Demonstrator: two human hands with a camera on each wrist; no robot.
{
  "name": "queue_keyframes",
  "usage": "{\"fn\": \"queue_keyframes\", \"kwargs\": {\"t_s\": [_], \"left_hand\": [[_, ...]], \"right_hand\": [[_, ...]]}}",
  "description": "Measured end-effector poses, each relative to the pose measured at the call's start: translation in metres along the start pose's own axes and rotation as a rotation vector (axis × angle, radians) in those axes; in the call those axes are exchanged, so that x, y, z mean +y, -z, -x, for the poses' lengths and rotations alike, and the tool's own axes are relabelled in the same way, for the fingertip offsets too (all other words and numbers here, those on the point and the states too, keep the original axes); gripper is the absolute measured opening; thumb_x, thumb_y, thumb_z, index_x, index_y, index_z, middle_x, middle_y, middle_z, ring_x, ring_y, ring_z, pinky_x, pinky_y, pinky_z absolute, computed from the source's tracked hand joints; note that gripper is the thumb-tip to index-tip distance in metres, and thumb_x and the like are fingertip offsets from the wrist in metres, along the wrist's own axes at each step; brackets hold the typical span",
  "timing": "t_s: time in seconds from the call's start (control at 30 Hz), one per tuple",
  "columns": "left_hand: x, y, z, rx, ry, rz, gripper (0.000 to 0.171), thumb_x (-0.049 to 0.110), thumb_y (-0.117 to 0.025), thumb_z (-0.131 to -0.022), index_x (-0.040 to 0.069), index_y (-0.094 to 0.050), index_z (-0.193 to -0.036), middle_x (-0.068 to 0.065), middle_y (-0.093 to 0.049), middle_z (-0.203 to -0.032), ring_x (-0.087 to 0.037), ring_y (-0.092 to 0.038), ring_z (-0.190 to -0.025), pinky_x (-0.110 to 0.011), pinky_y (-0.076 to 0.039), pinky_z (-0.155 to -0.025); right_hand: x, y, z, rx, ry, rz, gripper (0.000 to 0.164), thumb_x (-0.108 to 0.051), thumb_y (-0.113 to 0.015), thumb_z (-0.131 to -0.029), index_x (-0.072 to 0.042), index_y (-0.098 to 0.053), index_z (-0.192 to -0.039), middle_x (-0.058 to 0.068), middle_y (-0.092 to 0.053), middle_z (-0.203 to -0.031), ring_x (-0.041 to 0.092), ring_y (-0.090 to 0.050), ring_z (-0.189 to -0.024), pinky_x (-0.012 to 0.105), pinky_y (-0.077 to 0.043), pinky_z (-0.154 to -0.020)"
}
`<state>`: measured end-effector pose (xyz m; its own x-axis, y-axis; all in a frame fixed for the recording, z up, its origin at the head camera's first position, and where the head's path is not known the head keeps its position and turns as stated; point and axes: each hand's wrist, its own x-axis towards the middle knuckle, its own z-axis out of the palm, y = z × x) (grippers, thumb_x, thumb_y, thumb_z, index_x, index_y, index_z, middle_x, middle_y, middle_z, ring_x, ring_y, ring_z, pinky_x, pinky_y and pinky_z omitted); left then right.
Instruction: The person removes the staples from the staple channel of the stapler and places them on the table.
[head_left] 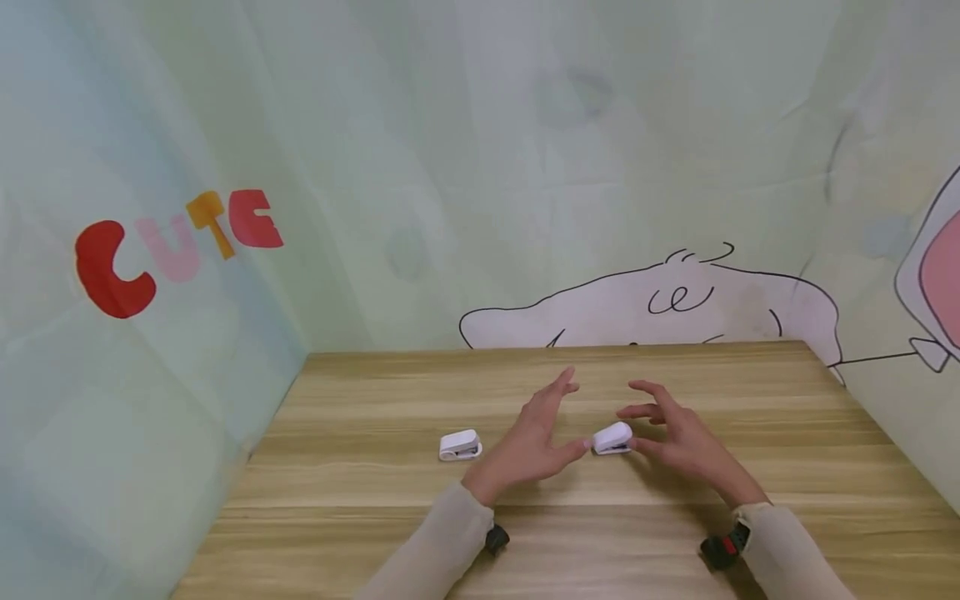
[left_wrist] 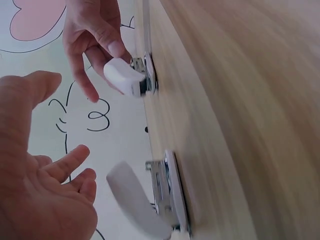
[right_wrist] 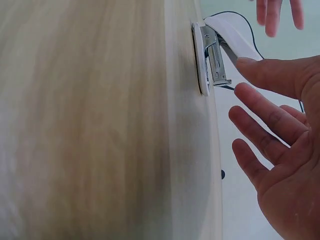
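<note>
Two small white staplers lie on the wooden table, the left stapler [head_left: 460, 446] beyond the outer side of my left hand [head_left: 534, 442] and the right stapler [head_left: 612, 438] between my hands. Each has a raised white handle over a metal body. My left hand has its fingers spread and its thumb tip close to the right stapler's left end. At the other end, the thumb of my right hand [head_left: 686, 442] comes right up to that stapler, fingers loosely bent above. In the right wrist view my right thumb [right_wrist: 275, 75] overlaps the stapler's handle [right_wrist: 235, 35]. Neither hand grips anything.
The wood-grained table [head_left: 360, 392] ends at a pale cloth backdrop [head_left: 420, 167] behind and at both sides. On the cloth are the letters CUTE [head_left: 116, 271] and a drawn white cartoon figure [head_left: 592, 308]. Dark wrist straps [head_left: 722, 550] sit by both sleeves.
</note>
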<state>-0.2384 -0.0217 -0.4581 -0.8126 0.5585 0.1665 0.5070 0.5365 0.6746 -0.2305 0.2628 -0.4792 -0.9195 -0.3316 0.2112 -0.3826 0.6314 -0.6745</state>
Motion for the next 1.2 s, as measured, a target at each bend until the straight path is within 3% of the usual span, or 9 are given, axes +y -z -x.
{"fn": "queue_keyframes", "kwargs": {"t_s": [0.13, 0.37, 0.43, 0.6, 0.67, 0.9, 1.03, 1.2], "left_hand": [[0.005, -0.010, -0.011, 0.005, -0.003, 0.034, 0.100, 0.034, -0.073, -0.101, 0.031, -0.004, -0.174, 0.000, -0.049, -0.167, -0.031, -0.046, -0.155, -0.058, -0.040, -0.126], [0.013, -0.027, -0.022, 0.009, 0.005, 0.034, 0.098, 0.024, -0.074, -0.100, 0.023, -0.010, -0.174, -0.001, -0.057, -0.161, -0.030, -0.055, -0.148, -0.051, -0.045, -0.123], [0.014, -0.032, -0.024, 0.009, 0.001, 0.030, 0.097, 0.022, -0.075, -0.101, 0.021, -0.011, -0.173, -0.001, -0.058, -0.159, -0.029, -0.063, -0.134, -0.046, -0.048, -0.118], [0.019, -0.040, -0.030, 0.001, -0.010, 0.011, 0.093, 0.025, -0.072, -0.103, 0.019, -0.012, -0.173, -0.001, -0.064, -0.152, -0.023, -0.067, -0.126, -0.038, -0.052, -0.113], [0.021, -0.042, -0.032, 0.004, -0.014, 0.007, 0.090, 0.026, -0.071, -0.104, 0.019, -0.013, -0.173, -0.001, -0.067, -0.147, -0.021, -0.064, -0.135, -0.038, -0.051, -0.116], [0.022, -0.046, -0.038, -0.011, 0.002, 0.026, 0.090, 0.027, -0.072, -0.104, 0.021, -0.014, -0.173, -0.001, -0.071, -0.139, -0.017, -0.067, -0.130, -0.036, -0.051, -0.116], [0.022, -0.050, -0.043, -0.011, -0.028, 0.014, 0.091, 0.021, -0.074, -0.102, 0.020, -0.016, -0.172, -0.003, -0.073, -0.135, -0.016, -0.068, -0.124, -0.031, -0.052, -0.113], [0.022, -0.054, -0.048, -0.001, -0.064, -0.014, 0.094, 0.014, -0.077, -0.099, 0.017, -0.018, -0.172, -0.004, -0.076, -0.129, -0.014, -0.070, -0.118, -0.026, -0.053, -0.109]], "right_hand": [[-0.001, -0.001, -0.002, -0.019, -0.039, -0.024, 0.079, -0.006, -0.082, -0.092, -0.010, -0.038, -0.158, 0.008, -0.079, -0.130, 0.043, -0.070, -0.128, 0.082, -0.036, -0.112], [-0.004, -0.005, -0.006, -0.058, -0.077, -0.061, 0.077, -0.005, -0.081, -0.093, -0.011, -0.040, -0.157, 0.013, -0.079, -0.128, 0.042, -0.073, -0.124, 0.078, -0.042, -0.111], [-0.003, -0.006, -0.007, -0.063, -0.073, -0.054, 0.076, -0.005, -0.082, -0.092, -0.010, -0.041, -0.156, 0.012, -0.080, -0.125, 0.040, -0.074, -0.122, 0.076, -0.044, -0.111], [0.000, -0.007, -0.008, -0.053, -0.054, -0.026, 0.074, -0.001, -0.082, -0.091, -0.006, -0.044, -0.153, 0.008, -0.082, -0.116, 0.037, -0.075, -0.118, 0.072, -0.047, -0.110], [0.002, -0.006, -0.008, -0.053, -0.057, -0.027, 0.073, -0.001, -0.082, -0.091, -0.007, -0.044, -0.153, 0.008, -0.083, -0.115, 0.036, -0.076, -0.117, 0.071, -0.048, -0.109], [0.006, -0.007, -0.010, -0.048, -0.053, -0.034, 0.072, -0.002, -0.082, -0.091, -0.008, -0.045, -0.153, 0.007, -0.083, -0.116, 0.035, -0.076, -0.118, 0.068, -0.050, -0.108], [0.006, -0.008, -0.010, -0.044, -0.053, -0.019, 0.070, -0.001, -0.082, -0.091, -0.007, -0.046, -0.151, 0.007, -0.083, -0.115, 0.030, -0.076, -0.115, 0.060, -0.054, -0.104], [0.006, -0.008, -0.009, -0.043, -0.057, -0.034, 0.069, 0.000, -0.080, -0.091, -0.006, -0.047, -0.150, 0.011, -0.082, -0.119, 0.029, -0.076, -0.115, 0.058, -0.055, -0.104]]}}
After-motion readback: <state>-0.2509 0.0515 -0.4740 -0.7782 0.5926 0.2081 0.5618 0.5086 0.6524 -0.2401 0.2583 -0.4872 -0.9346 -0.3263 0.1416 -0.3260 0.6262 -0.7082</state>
